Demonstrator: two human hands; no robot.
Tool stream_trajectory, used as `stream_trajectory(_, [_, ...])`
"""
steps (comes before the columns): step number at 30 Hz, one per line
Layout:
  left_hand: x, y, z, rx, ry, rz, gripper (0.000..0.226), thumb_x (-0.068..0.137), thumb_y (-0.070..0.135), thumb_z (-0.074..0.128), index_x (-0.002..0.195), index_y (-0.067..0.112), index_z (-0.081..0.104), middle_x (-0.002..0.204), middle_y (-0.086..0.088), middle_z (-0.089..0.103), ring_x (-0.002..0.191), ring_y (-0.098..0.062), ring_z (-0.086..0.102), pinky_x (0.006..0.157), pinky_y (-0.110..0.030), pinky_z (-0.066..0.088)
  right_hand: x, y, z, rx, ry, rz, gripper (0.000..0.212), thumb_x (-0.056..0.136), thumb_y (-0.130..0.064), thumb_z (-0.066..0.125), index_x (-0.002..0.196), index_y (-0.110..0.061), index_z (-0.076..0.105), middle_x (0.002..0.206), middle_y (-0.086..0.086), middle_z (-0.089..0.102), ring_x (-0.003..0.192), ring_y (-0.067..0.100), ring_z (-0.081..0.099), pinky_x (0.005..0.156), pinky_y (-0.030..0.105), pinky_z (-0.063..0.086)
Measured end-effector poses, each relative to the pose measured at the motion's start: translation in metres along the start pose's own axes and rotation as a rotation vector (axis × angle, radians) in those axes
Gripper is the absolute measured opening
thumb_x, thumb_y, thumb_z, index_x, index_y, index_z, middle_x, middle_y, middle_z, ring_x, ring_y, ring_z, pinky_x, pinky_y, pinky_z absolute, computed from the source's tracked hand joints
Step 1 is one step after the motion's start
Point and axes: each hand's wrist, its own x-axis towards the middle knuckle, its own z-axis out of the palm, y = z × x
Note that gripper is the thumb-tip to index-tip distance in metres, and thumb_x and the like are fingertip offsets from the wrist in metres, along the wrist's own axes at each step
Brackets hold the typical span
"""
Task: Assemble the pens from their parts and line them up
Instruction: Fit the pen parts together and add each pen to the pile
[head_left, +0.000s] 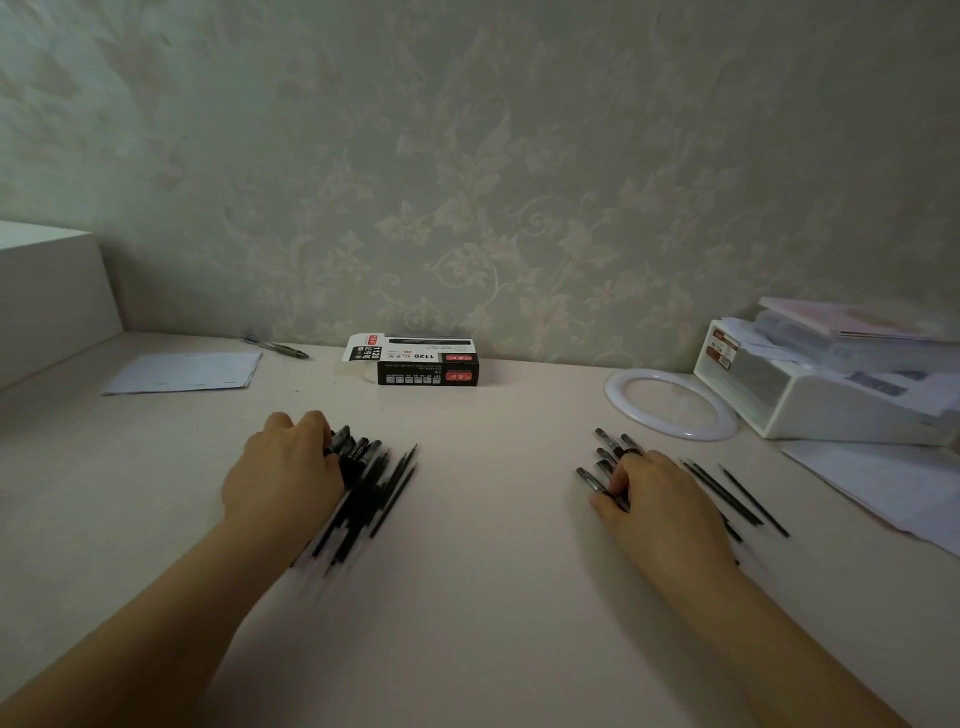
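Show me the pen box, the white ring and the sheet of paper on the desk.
pen box (427, 372), head view, on its black front face.
white ring (618, 397), head view, on its left rim.
sheet of paper (187, 370), head view, on its middle.

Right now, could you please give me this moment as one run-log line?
left hand: on left pen pile | right hand: on right pen pile | pen box: open, by wall | pens: not lined up

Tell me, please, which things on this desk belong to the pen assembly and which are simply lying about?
Part of the job:
- heap of black pen parts under the left hand
- second group of black pen parts under the right hand

Lying about:
- black pen box
- white paper sheet
- lone pen
- white ring
- white plastic organiser
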Motion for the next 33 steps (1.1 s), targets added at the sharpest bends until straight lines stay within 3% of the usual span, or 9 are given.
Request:
stream_trajectory(5, [-0.003, 0.009, -0.001, -0.003, 0.077, 0.046, 0.024, 0.094, 0.025, 0.049, 0.116, 0.015, 0.054, 0.107, -0.009, 0.046, 0.095, -0.026, 0.048, 0.072, -0.037, 0.047, 0.0, -0.004, -0.002, -0.109, -0.039, -0.036, 0.019, 0.095, -0.039, 0.053, 0.095, -0.021, 0.06, 0.104, -0.003, 0.06, 0.097, 0.018, 0.057, 0.077, 0.03, 0.043])
stream_trajectory(9, [-0.016, 0.028, 0.002, -0.204, 0.145, 0.263, 0.019, 0.091, 0.024, 0.057, 0.109, 0.02, 0.062, 0.101, 0.0, 0.052, 0.087, -0.018, 0.054, 0.072, -0.03, 0.045, 0.001, -0.01, -0.003, -0.132, -0.082, -0.073, 0.021, 0.098, -0.034, 0.048, 0.096, -0.017, 0.06, 0.104, -0.001, 0.06, 0.097, 0.02, 0.058, 0.079, 0.032, 0.044])
stream_trajectory(12, [-0.034, 0.05, 0.006, -0.374, 0.131, 0.442, 0.011, 0.088, 0.028, 0.063, 0.099, 0.025, 0.064, 0.087, 0.01, 0.051, 0.07, -0.004, 0.051, 0.063, -0.017, 0.039, -0.001, -0.019, -0.005, 0.244, -0.058, -0.065, 0.019, 0.096, -0.033, 0.056, 0.088, -0.016, 0.06, 0.089, -0.004, 0.061, 0.083, 0.014, 0.059, 0.071, 0.03, 0.048])
stream_trajectory(15, [-0.052, 0.069, 0.014, -0.54, 0.025, 0.52, 0.017, 0.088, 0.041, 0.055, 0.097, 0.029, 0.063, 0.083, 0.017, 0.054, 0.074, 0.0, 0.055, 0.062, -0.007, 0.04, -0.005, -0.034, 0.0, 0.671, -0.168, 0.081, 0.02, 0.095, -0.035, 0.059, 0.085, -0.017, 0.062, 0.073, -0.008, 0.065, 0.065, 0.005, 0.059, 0.06, 0.019, 0.044])
stream_trajectory(19, [-0.066, 0.081, 0.025, -0.62, -0.095, 0.575, 0.031, 0.088, 0.054, 0.046, 0.098, 0.028, 0.061, 0.085, 0.014, 0.061, 0.077, -0.002, 0.058, 0.064, -0.016, 0.047, -0.009, -0.045, 0.008, 1.049, -0.4, 0.2, 0.028, 0.1, -0.028, 0.053, 0.093, -0.002, 0.061, 0.055, -0.004, 0.061, 0.045, 0.008, 0.052, 0.045, 0.019, 0.041])
stream_trajectory(23, [-0.061, 0.079, 0.029, -0.484, -0.078, 0.643, 0.011, 0.096, 0.033, 0.049, 0.101, 0.026, 0.055, 0.09, 0.012, 0.062, 0.079, -0.007, 0.055, 0.071, -0.033, 0.047, -0.011, -0.046, 0.013, 1.243, -0.451, 0.18, 0.018, 0.098, -0.017, 0.054, 0.091, -0.002, 0.062, 0.067, 0.008, 0.068, 0.058, 0.017, 0.059, 0.053, 0.024, 0.048])
stream_trajectory(26, [-0.059, 0.075, 0.028, -0.402, -0.058, 0.67, 0.008, 0.098, 0.031, 0.043, 0.101, 0.026, 0.049, 0.093, 0.011, 0.056, 0.077, -0.012, 0.053, 0.069, -0.036, 0.046, -0.009, -0.044, 0.014, 1.27, -0.416, 0.137, 0.02, 0.096, -0.023, 0.058, 0.093, -0.005, 0.066, 0.076, 0.008, 0.071, 0.061, 0.015, 0.06, 0.057, 0.024, 0.049])
stream_trajectory(29, [-0.061, 0.073, 0.028, -0.401, -0.121, 0.667, 0.005, 0.098, 0.03, 0.04, 0.094, 0.026, 0.041, 0.084, 0.009, 0.049, 0.071, -0.015, 0.05, 0.065, -0.04, 0.045, -0.008, -0.041, 0.014, 1.238, -0.343, 0.114, 0.019, 0.094, -0.026, 0.062, 0.089, -0.008, 0.068, 0.072, 0.005, 0.069, 0.06, 0.011, 0.058, 0.057, 0.018, 0.048])
stream_trajectory(33, [-0.059, 0.073, 0.029, -0.329, -0.113, 0.666, 0.018, 0.098, 0.045, 0.032, 0.09, 0.031, 0.04, 0.071, 0.012, 0.045, 0.067, -0.011, 0.046, 0.054, -0.032, 0.037, -0.01, -0.042, 0.012, 1.237, -0.37, 0.072, 0.018, 0.092, -0.022, 0.065, 0.087, -0.004, 0.068, 0.068, 0.006, 0.068, 0.055, 0.01, 0.055, 0.053, 0.018, 0.046])
